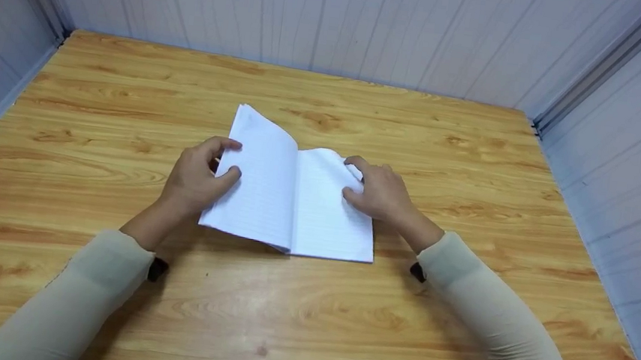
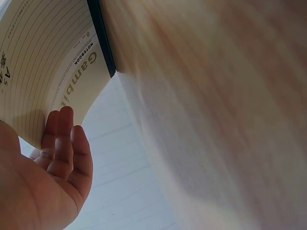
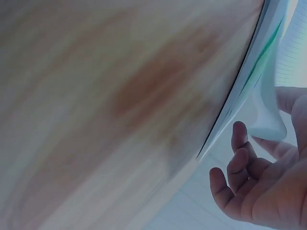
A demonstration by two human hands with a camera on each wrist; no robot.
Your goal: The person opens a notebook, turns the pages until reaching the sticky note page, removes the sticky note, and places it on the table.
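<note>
A notebook [image 1: 325,217] lies spread on the table with white lined pages facing up. My left hand [image 1: 191,177] holds its raised left half, thumb on the page and fingers behind. In the left wrist view those fingers lie against the beige cover [image 2: 57,57], printed "Gambit" and "NOTEBOOK", beside a dark spine strip [image 2: 102,38]. My right hand [image 1: 382,193] pinches the right half's outer edge between thumb and index finger, where the paper bends up. The right wrist view shows a curled page [image 3: 266,120] at that grip, with the other fingers loosely bent below.
The wood-grain table [image 1: 292,322] extends on every side of the notebook. A pale panelled wall [image 1: 291,13] stands along its back edge, with more panels at left and right. Dark objects [image 1: 158,269] show at both cuffs.
</note>
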